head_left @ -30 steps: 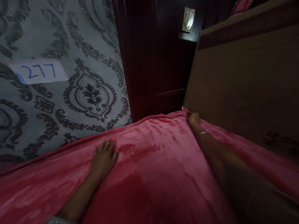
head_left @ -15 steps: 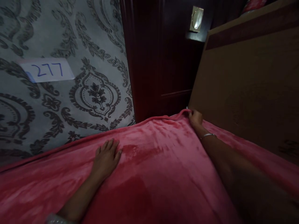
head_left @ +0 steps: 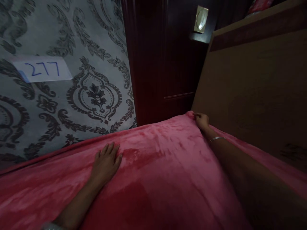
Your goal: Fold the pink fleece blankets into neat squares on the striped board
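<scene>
Pink blanket (head_left: 168,166) stretches wide, left hand (head_left: 105,163) flat, right hand (head_left: 202,121) pinching far corner.

Here's the blanket (head_left: 168,166), pink and plush, spread wide, darker red patches showing, far corner bunched up!

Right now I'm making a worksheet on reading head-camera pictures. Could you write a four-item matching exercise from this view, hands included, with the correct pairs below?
Column 1
1. Left hand
2. Right hand
3. White label reading 277
4. Brown cardboard

Column 2
A. on the patterned wallpaper
B. with its fingers at the far corner of the pink plush blanket
C. filling much of the upper right of the view
D. laid flat, palm down, on the blanket

Correct pairs: 1-D, 2-B, 3-A, 4-C
</scene>
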Demonstrator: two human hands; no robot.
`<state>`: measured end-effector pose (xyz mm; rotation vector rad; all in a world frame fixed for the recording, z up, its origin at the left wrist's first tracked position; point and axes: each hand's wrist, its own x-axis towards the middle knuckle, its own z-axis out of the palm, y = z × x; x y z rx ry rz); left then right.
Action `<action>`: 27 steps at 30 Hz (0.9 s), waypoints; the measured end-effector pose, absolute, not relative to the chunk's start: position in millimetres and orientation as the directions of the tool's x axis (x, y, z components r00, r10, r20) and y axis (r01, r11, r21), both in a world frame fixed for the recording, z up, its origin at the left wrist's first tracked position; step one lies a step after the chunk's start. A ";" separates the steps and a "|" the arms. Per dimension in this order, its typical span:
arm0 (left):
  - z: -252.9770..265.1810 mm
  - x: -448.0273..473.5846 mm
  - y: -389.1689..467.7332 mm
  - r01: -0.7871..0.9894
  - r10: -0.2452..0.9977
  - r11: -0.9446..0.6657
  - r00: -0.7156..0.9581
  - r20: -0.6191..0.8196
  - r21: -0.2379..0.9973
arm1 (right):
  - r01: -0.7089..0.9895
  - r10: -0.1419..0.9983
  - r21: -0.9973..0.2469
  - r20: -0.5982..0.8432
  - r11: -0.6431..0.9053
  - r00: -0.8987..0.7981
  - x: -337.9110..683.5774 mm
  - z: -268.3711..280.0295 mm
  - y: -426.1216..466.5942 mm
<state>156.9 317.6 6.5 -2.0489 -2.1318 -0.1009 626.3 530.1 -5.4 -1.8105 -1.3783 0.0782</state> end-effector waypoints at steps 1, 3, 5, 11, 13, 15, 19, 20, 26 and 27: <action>6.1 156.8 318.1 0.995 0.983 0.047 -0.031 0.180 -0.084 | 0.800 0.828 -0.585 0.379 -0.133 0.414 633.8 -3.9 520.2; 5.5 156.6 319.2 0.994 0.982 0.044 -0.025 0.189 -0.100 | 0.828 0.838 -0.466 0.276 -0.313 0.471 648.3 1.1 500.9; 5.2 156.1 320.5 0.993 0.980 0.036 -0.013 0.199 -0.111 | 0.828 0.837 -0.366 0.190 -0.425 0.513 660.4 5.9 482.1; 6.4 153.5 322.9 0.994 0.980 0.017 0.004 0.197 -0.105 | 0.832 0.837 -0.263 0.130 -0.488 0.532 683.1 5.8 420.9; 7.2 152.6 323.7 0.994 0.980 0.008 0.014 0.196 -0.111 | 0.829 0.832 -0.235 0.115 -0.508 0.543 689.0 4.8 399.6; 8.1 152.1 324.6 0.995 0.979 0.000 0.021 0.202 -0.103 | 0.814 0.816 -0.211 0.102 -0.541 0.569 694.2 5.7 380.0; 9.3 151.2 326.6 0.999 0.971 -0.024 0.033 0.235 -0.042 | 0.777 0.777 -0.187 0.089 -0.601 0.623 702.7 14.1 346.8; 9.2 150.7 327.1 0.999 0.969 -0.029 0.036 0.246 -0.029 | 0.773 0.771 -0.188 0.099 -0.606 0.629 704.9 17.5 339.2; 7.4 146.5 329.3 0.998 0.961 -0.070 0.065 0.269 0.010 | 0.830 0.789 -0.041 0.285 -0.557 0.544 720.2 38.9 302.1; 7.6 146.4 329.1 0.997 0.959 -0.077 0.072 0.273 0.007 | 0.835 0.796 -0.020 0.291 -0.550 0.531 721.4 40.5 299.0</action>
